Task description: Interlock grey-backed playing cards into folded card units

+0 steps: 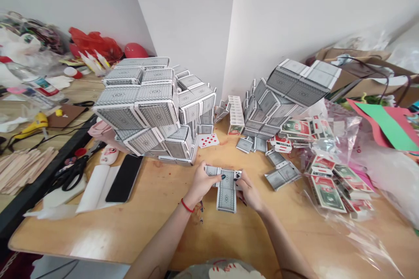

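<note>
Between my two hands is a small piece of joined playing cards, mostly grey patterned backs, with one card hanging down toward me. My left hand grips its left end, thumb lying across the top. At the right end my right hand pinches it, beside a card corner with a black suit mark. Just beyond my hands a ten-of-diamonds card lies face up. A tall stack of card-covered blocks rises to the left, and a second card stack stands to the right.
Folded card pieces and opened card boxes lie on the right, amid clear plastic wrap. At left are a black phone, scissors, a yellow glue gun and wooden sticks. A paper bag stands at back right.
</note>
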`<state>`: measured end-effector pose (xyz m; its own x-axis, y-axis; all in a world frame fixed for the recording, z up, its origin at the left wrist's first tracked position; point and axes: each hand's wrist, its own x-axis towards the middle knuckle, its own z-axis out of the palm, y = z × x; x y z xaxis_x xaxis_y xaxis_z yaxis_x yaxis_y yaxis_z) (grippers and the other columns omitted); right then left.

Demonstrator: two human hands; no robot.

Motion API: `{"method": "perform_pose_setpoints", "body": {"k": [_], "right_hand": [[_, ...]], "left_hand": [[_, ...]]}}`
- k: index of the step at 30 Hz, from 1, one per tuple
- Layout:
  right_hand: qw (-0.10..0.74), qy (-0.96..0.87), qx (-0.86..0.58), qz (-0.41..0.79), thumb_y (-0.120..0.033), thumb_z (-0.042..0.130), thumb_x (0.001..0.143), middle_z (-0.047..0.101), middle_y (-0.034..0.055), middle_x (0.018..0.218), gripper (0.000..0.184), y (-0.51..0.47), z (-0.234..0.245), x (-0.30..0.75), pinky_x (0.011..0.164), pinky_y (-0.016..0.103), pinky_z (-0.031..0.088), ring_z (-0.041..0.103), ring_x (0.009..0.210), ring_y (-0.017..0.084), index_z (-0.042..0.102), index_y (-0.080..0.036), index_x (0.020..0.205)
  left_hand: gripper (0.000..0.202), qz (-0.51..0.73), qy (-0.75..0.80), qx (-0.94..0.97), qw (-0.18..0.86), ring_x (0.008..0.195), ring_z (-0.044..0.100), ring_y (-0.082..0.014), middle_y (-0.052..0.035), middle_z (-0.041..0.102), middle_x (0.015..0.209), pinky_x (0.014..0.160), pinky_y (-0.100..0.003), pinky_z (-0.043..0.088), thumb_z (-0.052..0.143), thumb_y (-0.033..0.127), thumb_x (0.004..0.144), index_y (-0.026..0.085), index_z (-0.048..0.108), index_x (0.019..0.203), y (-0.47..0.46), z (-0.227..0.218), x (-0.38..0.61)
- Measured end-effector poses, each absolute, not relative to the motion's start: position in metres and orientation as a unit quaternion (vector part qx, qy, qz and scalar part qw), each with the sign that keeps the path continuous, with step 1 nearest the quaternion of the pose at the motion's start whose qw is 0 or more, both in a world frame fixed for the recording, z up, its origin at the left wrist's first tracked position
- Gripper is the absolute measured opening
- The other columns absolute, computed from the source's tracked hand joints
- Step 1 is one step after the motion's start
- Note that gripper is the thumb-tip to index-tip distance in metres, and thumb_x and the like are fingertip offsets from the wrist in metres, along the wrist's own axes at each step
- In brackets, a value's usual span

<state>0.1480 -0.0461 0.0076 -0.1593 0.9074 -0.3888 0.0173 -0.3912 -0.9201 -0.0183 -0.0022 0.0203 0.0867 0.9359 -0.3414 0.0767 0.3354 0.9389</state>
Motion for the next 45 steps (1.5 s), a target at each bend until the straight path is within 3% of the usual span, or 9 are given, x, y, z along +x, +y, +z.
{"method": "perform_pose_setpoints", "body": {"k": [5, 8, 12, 18, 23, 30, 39, 43, 45], "right_hand": [[0.337, -0.437, -0.500, 0.667, -0.048, 0.043, 0.077, 0.049, -0.0066, 0.051, 0.029, -0.046, 0.022, 0.162, 0.032, 0.019, 0.034, 0.048, 0.035, 0.009, 0.036, -0.021, 0.073], [0.355, -0.458, -0.528, 0.621, -0.048, 0.045, 0.077, 0.042, -0.0084, 0.047, 0.031, -0.044, 0.026, 0.161, 0.031, 0.017, 0.029, 0.039, 0.031, 0.006, 0.036, -0.020, 0.067], [0.381, -0.456, -0.566, 0.571, -0.047, 0.045, 0.076, 0.038, -0.0078, 0.046, 0.029, -0.043, 0.024, 0.150, 0.033, 0.018, 0.027, 0.033, 0.034, 0.006, 0.046, -0.019, 0.073], [0.410, -0.466, -0.562, 0.546, -0.043, 0.048, 0.075, 0.058, 0.0008, 0.063, 0.029, -0.044, 0.016, 0.142, 0.056, 0.027, 0.043, 0.053, 0.060, 0.016, 0.059, -0.018, 0.086], [0.419, -0.473, -0.532, 0.564, -0.034, 0.048, 0.075, 0.063, 0.0034, 0.081, 0.023, -0.042, 0.018, 0.141, 0.074, 0.032, 0.043, 0.056, 0.076, 0.020, 0.061, -0.019, 0.086], [0.359, -0.487, -0.558, 0.568, -0.025, 0.045, 0.071, 0.058, -0.0006, 0.060, 0.021, -0.039, 0.024, 0.142, 0.052, 0.024, 0.038, 0.049, 0.054, 0.014, 0.062, -0.017, 0.079], [0.275, -0.566, -0.633, 0.450, -0.018, 0.041, 0.069, 0.056, 0.0000, 0.056, 0.016, -0.037, 0.029, 0.152, 0.049, 0.022, 0.036, 0.051, 0.054, 0.014, 0.052, -0.017, 0.057], [0.272, -0.498, -0.560, 0.604, -0.033, 0.043, 0.077, 0.049, -0.0050, 0.044, 0.017, -0.041, 0.033, 0.164, 0.034, 0.020, 0.031, 0.043, 0.033, 0.010, 0.049, -0.019, 0.069], [0.286, -0.440, -0.493, 0.694, -0.044, 0.047, 0.077, 0.054, -0.0034, 0.048, 0.026, -0.043, 0.031, 0.171, 0.032, 0.020, 0.035, 0.048, 0.033, 0.010, 0.046, -0.018, 0.071]], "left_hand": [[0.043, 0.398, 0.561, 0.414, 0.596, 0.059, 0.053, -0.0093, 0.0038, 0.054, 0.066, 0.053, -0.019, 0.040, 0.073, 0.017, 0.048, 0.016, 0.047, 0.082, 0.002, 0.018, -0.024], [0.043, 0.408, 0.563, 0.404, 0.594, 0.059, 0.052, -0.0090, 0.0041, 0.054, 0.067, 0.054, -0.019, 0.040, 0.074, 0.016, 0.046, 0.016, 0.049, 0.081, 0.004, 0.018, -0.025], [0.042, 0.402, 0.566, 0.418, 0.586, 0.056, 0.051, -0.0084, 0.0045, 0.053, 0.065, 0.052, -0.019, 0.040, 0.073, 0.016, 0.046, 0.016, 0.050, 0.081, 0.003, 0.020, -0.023], [0.042, 0.387, 0.558, 0.442, 0.586, 0.057, 0.052, -0.0097, 0.0032, 0.055, 0.064, 0.051, -0.019, 0.040, 0.076, 0.022, 0.044, 0.015, 0.052, 0.079, 0.003, 0.024, -0.024], [0.041, 0.377, 0.555, 0.450, 0.589, 0.057, 0.052, -0.0098, 0.0027, 0.057, 0.063, 0.051, -0.019, 0.040, 0.075, 0.023, 0.045, 0.014, 0.053, 0.078, 0.002, 0.024, -0.023], [0.040, 0.371, 0.556, 0.461, 0.584, 0.055, 0.051, -0.0095, 0.0025, 0.057, 0.063, 0.049, -0.018, 0.040, 0.075, 0.021, 0.044, 0.014, 0.054, 0.077, 0.003, 0.022, -0.022], [0.037, 0.373, 0.564, 0.445, 0.587, 0.056, 0.052, -0.0096, 0.0029, 0.056, 0.062, 0.050, -0.019, 0.041, 0.075, 0.019, 0.045, 0.014, 0.053, 0.075, -0.002, 0.017, -0.017], [0.039, 0.394, 0.549, 0.390, 0.625, 0.059, 0.055, -0.0107, 0.0001, 0.060, 0.068, 0.054, -0.021, 0.044, 0.077, 0.018, 0.043, 0.013, 0.056, 0.075, 0.001, 0.019, -0.018], [0.038, 0.398, 0.530, 0.357, 0.658, 0.061, 0.057, -0.0126, -0.0020, 0.062, 0.070, 0.056, -0.023, 0.046, 0.077, 0.019, 0.043, 0.012, 0.058, 0.075, 0.003, 0.021, -0.019]]}}
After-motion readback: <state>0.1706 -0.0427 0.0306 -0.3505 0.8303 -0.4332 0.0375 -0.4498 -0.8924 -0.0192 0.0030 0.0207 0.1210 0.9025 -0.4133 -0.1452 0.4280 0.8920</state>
